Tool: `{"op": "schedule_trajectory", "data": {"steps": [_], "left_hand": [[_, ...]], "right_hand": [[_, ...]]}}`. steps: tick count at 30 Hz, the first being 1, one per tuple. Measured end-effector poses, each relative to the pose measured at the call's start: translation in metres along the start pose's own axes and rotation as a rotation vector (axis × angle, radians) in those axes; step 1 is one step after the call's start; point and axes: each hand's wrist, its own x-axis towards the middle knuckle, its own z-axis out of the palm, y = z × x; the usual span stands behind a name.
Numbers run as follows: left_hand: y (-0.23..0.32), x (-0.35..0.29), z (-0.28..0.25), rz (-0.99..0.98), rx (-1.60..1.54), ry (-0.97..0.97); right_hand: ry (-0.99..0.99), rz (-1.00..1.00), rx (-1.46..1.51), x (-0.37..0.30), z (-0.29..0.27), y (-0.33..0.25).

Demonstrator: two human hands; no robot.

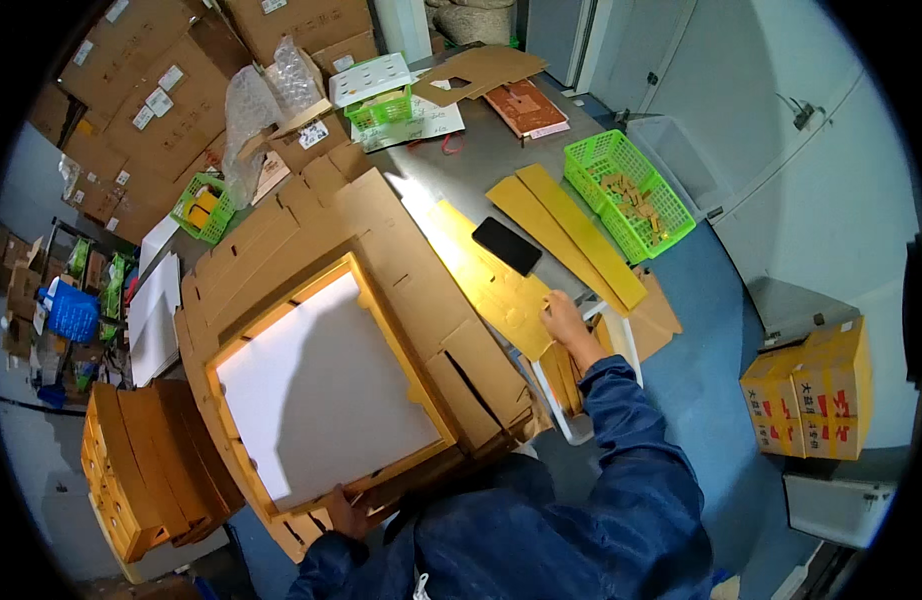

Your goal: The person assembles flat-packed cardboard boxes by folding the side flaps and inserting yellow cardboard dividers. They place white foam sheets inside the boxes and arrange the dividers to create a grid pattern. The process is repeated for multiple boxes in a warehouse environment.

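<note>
A wooden frame with a white panel set in it lies on flattened cardboard in front of me. My left hand is at the frame's near edge, its fingers curled against the wood. Off to the right, my right hand is closed in a pinch over the near end of a yellow board. Whatever sits between those fingertips is too small to name. Just beyond that hand, a black phone rests on the board. Below the right wrist stands a white-rimmed bin with wooden strips in it.
Two more yellow boards lie to the right, beside a green basket of small wooden pieces. Another green basket stands at the back under a white lid. Stacked wooden frames are at my left, and taped cartons sit far right.
</note>
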Motion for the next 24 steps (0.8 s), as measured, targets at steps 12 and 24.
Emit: {"op": "schedule_trajectory", "data": {"steps": [12, 24], "left_hand": [[-0.02, -0.078, 0.035, -0.617, -0.356, 0.043], [0.013, -0.084, -0.018, -0.572, -0.377, 0.134]], "right_hand": [[-0.153, 0.488, -0.485, 0.074, -0.099, 0.09], [0.249, 0.368, -0.312, 0.058, -0.112, 0.065]]}}
